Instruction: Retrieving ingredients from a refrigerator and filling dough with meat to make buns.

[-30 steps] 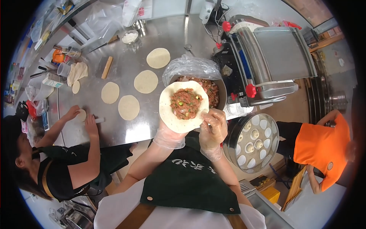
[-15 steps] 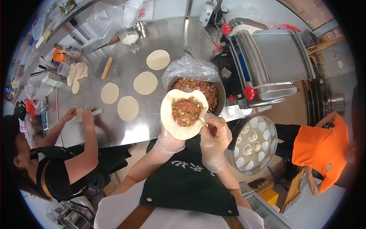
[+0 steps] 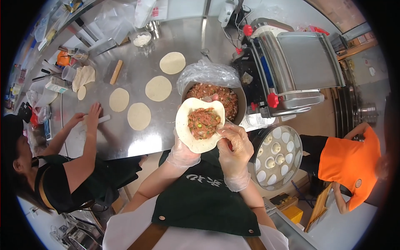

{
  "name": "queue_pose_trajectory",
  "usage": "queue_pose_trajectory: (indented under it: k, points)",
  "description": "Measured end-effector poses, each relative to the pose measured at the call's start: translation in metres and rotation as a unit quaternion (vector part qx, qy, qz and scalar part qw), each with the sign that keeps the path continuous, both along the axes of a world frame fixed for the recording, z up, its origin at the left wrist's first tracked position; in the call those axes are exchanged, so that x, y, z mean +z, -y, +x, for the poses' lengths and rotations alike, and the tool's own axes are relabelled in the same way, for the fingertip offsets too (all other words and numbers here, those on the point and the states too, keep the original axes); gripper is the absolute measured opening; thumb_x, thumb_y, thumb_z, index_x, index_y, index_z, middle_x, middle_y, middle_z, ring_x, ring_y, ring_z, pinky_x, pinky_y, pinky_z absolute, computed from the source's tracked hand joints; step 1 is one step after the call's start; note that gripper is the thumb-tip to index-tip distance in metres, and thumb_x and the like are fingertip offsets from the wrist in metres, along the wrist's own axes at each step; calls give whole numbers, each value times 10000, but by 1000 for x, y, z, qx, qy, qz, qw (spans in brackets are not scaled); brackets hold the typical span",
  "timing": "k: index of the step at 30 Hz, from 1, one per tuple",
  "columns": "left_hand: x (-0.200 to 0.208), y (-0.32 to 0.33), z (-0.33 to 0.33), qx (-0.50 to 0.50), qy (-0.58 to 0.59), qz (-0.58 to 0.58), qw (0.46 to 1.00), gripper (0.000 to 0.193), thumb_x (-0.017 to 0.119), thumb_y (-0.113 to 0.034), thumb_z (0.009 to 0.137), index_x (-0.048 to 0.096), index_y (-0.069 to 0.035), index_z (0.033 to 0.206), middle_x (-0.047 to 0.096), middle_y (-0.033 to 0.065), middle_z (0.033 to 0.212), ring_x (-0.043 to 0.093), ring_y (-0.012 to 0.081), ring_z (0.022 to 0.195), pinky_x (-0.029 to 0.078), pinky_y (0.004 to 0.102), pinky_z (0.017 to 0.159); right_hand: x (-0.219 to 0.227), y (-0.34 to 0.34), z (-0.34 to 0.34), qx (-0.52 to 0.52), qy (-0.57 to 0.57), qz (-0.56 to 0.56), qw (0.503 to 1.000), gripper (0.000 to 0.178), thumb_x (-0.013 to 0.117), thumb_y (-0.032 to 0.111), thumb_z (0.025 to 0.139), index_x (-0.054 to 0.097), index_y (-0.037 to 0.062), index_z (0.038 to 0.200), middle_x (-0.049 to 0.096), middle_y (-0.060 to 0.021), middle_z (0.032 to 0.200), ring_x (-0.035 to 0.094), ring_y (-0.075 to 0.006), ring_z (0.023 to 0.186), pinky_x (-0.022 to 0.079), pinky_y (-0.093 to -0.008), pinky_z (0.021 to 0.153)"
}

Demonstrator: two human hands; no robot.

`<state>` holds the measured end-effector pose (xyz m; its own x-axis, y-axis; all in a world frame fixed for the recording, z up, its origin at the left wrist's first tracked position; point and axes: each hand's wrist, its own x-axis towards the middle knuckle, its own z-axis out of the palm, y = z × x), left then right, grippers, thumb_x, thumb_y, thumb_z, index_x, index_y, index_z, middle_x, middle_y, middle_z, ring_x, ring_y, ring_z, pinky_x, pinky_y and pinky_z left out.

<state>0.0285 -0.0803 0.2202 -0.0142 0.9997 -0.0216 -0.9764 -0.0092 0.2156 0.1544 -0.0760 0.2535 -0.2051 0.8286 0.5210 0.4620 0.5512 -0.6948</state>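
A round dough wrapper (image 3: 185, 139) with a mound of raw meat filling (image 3: 203, 123) flecked with green lies across my left hand (image 3: 183, 152), which holds it from below in a clear plastic glove. My right hand (image 3: 236, 146), gloved too, pinches the wrapper's right edge between thumb and fingers. Along that edge the dough is gathered; the rest of the wrapper is spread open. Just beyond, a round pot (image 3: 243, 104) of the same filling stands on the table, a plastic bag (image 3: 208, 74) folded over its far rim.
Several flat dough rounds (image 3: 158, 88) lie on the steel table (image 3: 137, 50). At left a co-worker's hands (image 3: 89, 118) work with a white rolling pin (image 3: 104, 118). A roller machine (image 3: 283, 62) stands right, above a round tray (image 3: 269, 167) of filled buns. Another person in orange (image 3: 346, 166) is at far right.
My right fingers have moved a little along the wrapper's edge, and that edge is drawn in further. At left, the co-worker's hands have shifted over the rolling pin.
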Motion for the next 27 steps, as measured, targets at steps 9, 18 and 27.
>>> queue_pose_trajectory:
  k: [9, 18, 27]
  points:
    - [2, 1, -5, -39, -43, 33, 998, 564, 490, -450, 915, 415, -91, 1344, 335, 146, 1439, 401, 324, 1277, 369, 442, 1060, 11, -6, 8, 53, 21, -33, 998, 408, 648, -106, 672, 599, 39, 1050, 629, -129, 945, 653, -250, 776, 522, -317, 620]
    - [7, -9, -40, -230, -49, -36, 971, 890, 498, -721, 758, 393, -57, 1343, 444, 141, 1356, 440, 267, 1256, 378, 414, 1049, -1, -10, 17, 47, -1, -109, 993, 334, 652, -104, 691, 612, 40, 990, 647, -122, 921, 654, -236, 712, 526, -292, 608]
    - [27, 0, -37, -202, -248, -152, 935, 549, 704, -67, 763, 457, -41, 1252, 570, 80, 1164, 571, 174, 1067, 463, 325, 930, 4, -21, 17, 118, 57, -52, 990, 370, 652, -100, 674, 596, 25, 1018, 650, -116, 938, 650, -230, 741, 530, -305, 618]
